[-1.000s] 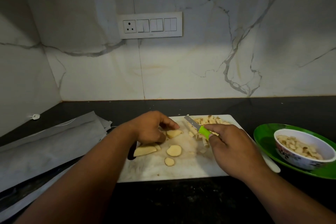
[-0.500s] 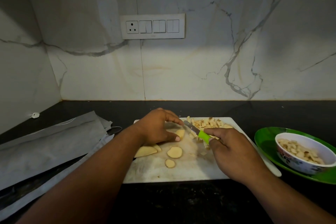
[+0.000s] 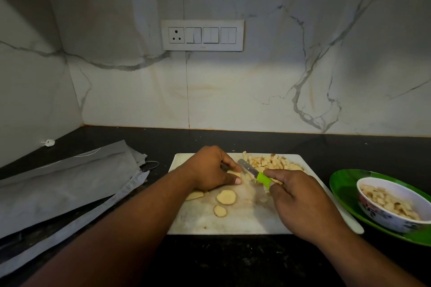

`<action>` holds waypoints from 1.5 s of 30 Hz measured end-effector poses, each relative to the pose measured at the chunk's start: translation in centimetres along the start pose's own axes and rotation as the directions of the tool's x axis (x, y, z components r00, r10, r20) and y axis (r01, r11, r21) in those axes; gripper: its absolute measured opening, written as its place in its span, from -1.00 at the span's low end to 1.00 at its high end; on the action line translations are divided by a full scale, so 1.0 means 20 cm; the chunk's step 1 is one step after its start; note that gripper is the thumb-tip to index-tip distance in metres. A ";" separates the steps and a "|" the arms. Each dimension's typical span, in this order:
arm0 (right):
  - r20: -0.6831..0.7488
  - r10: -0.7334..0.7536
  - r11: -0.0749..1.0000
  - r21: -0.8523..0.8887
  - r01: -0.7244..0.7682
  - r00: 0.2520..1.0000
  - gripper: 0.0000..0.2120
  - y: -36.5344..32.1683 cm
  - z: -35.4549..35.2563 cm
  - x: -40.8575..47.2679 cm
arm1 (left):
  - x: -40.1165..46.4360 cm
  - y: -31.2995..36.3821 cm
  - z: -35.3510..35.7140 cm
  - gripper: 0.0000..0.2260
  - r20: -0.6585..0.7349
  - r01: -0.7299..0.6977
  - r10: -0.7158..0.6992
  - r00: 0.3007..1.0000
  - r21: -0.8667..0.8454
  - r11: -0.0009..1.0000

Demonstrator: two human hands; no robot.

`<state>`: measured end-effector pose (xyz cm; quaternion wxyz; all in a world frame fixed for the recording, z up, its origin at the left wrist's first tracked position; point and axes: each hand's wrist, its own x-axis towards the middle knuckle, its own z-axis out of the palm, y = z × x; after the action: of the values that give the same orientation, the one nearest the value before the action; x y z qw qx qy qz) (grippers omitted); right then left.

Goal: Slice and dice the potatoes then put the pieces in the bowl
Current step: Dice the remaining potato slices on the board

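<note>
- Potato slice [image 3: 234, 173] on the cutting board [image 3: 233, 221], pinned under the curled fingers and thumb of the left hand [image 3: 210, 170], right against the blade.
- Knife [image 3: 254, 173] with a green handle, gripped in the right hand [image 3: 300, 202], fingers wrapped round the handle, blade angled toward the left hand and touching or nearly touching the held slice; exact contact too small to tell.
- Still whole on the board: two round slices [image 3: 226, 197] just in front of the left hand, plus a longer piece [image 3: 194, 196] partly hidden under the left wrist.
- Already diced: a heap of small pieces [image 3: 272, 162] at the board's far right corner, not yet moved over.
- Already transferred: a bowl [image 3: 394, 219] about half filled with diced potato, standing on a green plate [image 3: 342, 184] to the right of the board, just beside its edge.
- Judging by this, well past halfway: a few slices left to dice, then the heap to carry to the bowl.
- Further out: grey folded cloth or bags [image 3: 65, 184] on the dark counter to the left, a switch panel [image 3: 202, 35] on the marble wall behind.
</note>
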<state>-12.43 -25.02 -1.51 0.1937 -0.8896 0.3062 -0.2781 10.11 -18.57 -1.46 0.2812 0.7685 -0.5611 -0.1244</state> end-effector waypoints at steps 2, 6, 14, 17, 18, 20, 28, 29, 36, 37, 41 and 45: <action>0.005 -0.006 1.000 -0.014 0.006 1.000 -0.65 0.00 0.00 0.00 | -0.01 0.00 0.01 -0.69 -0.016 -0.006 0.006 1.000 0.005 1.000; -0.009 -0.057 0.994 -0.093 0.055 0.998 -0.62 -0.04 0.00 -0.02 | -0.05 -0.02 -0.03 -0.63 0.006 -0.010 0.010 1.000 -0.020 1.000; 0.015 -0.112 0.966 -0.234 0.112 0.994 -0.57 -0.13 0.03 -0.07 | -0.05 -0.02 -0.01 -0.83 -0.068 0.011 -0.015 0.998 -0.060 0.998; 0.040 -0.116 0.963 -0.239 0.122 0.992 -0.55 -0.14 0.04 -0.07 | -0.05 -0.01 0.00 -0.85 -0.078 0.011 -0.014 0.997 -0.033 0.999; 0.051 -0.115 0.962 -0.242 0.124 0.992 -0.54 -0.14 0.05 -0.07 | -0.05 -0.01 0.01 -0.85 -0.081 0.012 -0.014 0.997 -0.020 1.000; 0.063 -0.116 0.959 -0.253 0.128 0.991 -0.52 -0.14 0.06 -0.07 | -0.05 0.01 0.01 -0.86 -0.085 0.017 -0.016 0.996 0.014 1.000; 0.100 -0.117 0.920 -0.363 0.145 0.988 -0.50 -0.17 0.09 -0.07 | -0.05 0.02 0.02 -0.92 -0.112 0.019 -0.012 0.994 0.067 0.998; 0.123 -0.117 0.910 -0.384 0.156 0.986 -0.48 -0.18 0.09 -0.07 | -0.06 0.02 0.03 -0.93 -0.118 0.018 -0.009 0.993 0.071 0.997; 0.216 -0.092 0.875 -0.449 0.183 0.972 -0.35 -0.18 0.07 -0.10 | -0.06 0.02 0.02 -0.91 -0.130 0.016 -0.009 0.991 0.051 0.999; 0.219 -0.089 0.880 -0.439 0.179 0.972 -0.37 -0.19 0.06 -0.11 | -0.06 0.02 0.02 -0.90 -0.131 0.015 -0.009 0.991 0.050 0.999; 0.236 -0.094 0.891 -0.414 0.188 0.967 -0.44 -0.21 0.03 -0.19 | -0.06 0.01 0.01 -0.88 -0.121 0.016 -0.012 0.993 0.027 1.000; 0.256 -0.063 0.884 -0.434 0.172 0.965 -0.43 -0.23 -0.01 -0.33 | -0.05 0.01 0.00 -0.86 -0.100 0.020 -0.020 0.995 -0.005 1.000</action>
<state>-14.91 -17.37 -1.46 -0.0010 -0.9536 0.2826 -0.1036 9.65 -17.60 -1.54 0.3092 0.7789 -0.5382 -0.0895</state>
